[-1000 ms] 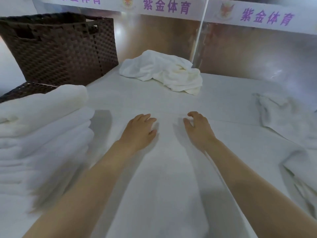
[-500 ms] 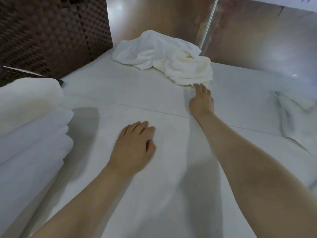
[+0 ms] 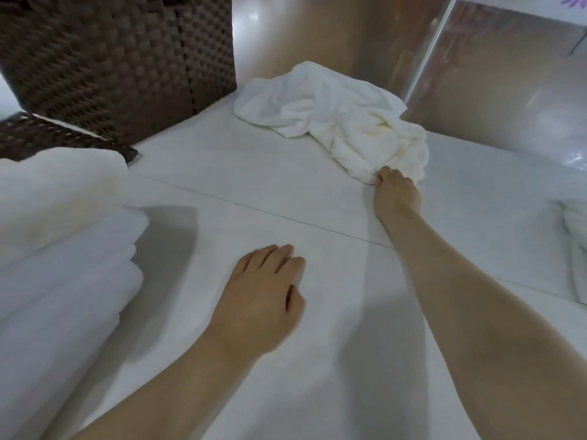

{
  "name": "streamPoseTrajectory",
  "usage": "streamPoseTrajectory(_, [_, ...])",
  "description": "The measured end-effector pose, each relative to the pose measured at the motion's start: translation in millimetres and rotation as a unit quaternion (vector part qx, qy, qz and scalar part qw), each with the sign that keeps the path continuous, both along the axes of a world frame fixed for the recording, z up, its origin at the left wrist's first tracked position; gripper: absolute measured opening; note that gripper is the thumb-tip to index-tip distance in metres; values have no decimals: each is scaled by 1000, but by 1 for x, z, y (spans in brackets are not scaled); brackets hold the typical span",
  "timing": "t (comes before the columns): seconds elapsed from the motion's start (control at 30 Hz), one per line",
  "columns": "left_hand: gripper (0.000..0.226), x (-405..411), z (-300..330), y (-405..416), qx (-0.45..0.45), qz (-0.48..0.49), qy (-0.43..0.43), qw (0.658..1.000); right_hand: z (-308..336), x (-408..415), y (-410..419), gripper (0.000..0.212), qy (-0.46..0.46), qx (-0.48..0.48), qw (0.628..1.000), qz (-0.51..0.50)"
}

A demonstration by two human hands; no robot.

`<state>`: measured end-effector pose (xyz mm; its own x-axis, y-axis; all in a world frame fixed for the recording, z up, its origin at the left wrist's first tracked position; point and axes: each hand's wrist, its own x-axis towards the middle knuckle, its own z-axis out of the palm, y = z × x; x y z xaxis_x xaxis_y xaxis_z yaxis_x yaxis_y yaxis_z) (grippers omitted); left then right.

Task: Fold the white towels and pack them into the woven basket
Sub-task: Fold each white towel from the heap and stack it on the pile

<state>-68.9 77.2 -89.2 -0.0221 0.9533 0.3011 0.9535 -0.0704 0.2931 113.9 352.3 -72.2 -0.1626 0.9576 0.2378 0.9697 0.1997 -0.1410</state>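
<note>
A crumpled white towel (image 3: 333,122) lies at the back of the white table. My right hand (image 3: 395,193) reaches out to it and grips its near edge with curled fingers. My left hand (image 3: 265,300) rests palm down on the table surface in front of me, fingers relaxed, holding nothing. The dark brown woven basket (image 3: 120,58) stands at the back left. A tall stack of folded white towels (image 3: 60,249) sits at my left.
A second dark woven piece (image 3: 54,138) lies behind the towel stack. Another loose white towel (image 3: 575,249) lies at the right edge. A reflective brown wall (image 3: 492,74) with a thin white pole (image 3: 428,49) closes off the back.
My right hand has gone forward from the table's middle to the crumpled towel and closed its fingers on the towel's edge. My left hand has stayed flat on the table.
</note>
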Motion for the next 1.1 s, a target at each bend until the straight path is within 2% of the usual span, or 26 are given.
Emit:
streamPoseTrajectory(0.23, [42, 0, 3, -3, 3, -11, -4, 1000, 16, 11, -86, 20, 8, -19, 998, 64])
streamPoseTrajectory(0.4, [61, 1, 6, -3, 2, -19, -30, 999, 24, 22, -167, 21, 34, -26, 996, 72])
streamPoseTrajectory(0.57, [70, 0, 9, -13, 44, -40, -64, 996, 23, 39, -249, 18, 65, -29, 993, 97])
streamPoseTrajectory(0.67, [74, 1, 14, -21, 65, -85, -63, 992, 18, 52, -295, 15, 81, -32, 990, 115])
streamPoseTrajectory(0.8, [63, 4, 9, -43, 69, -134, -22, 988, 20, 69, -336, 12, 130, -42, 983, 120])
streamPoseTrajectory(0.9, [45, 5, 6, -64, 73, -129, -37, 988, 19, 78, -362, 23, 168, -29, 980, 98])
streamPoseTrajectory(0.97, [41, 8, 6, -80, 89, -149, -44, 984, 19, 84, -372, 32, 176, -43, 980, 79])
streamPoseTrajectory(1.03, [40, 9, 5, -96, 111, -182, -38, 976, 25, 91, -373, 40, 228, -74, 969, 52])
streamPoseTrajectory(1.1, [41, 7, 4, -112, 110, -213, -40, 970, 34, 95, -366, 35, 290, -79, 953, 28])
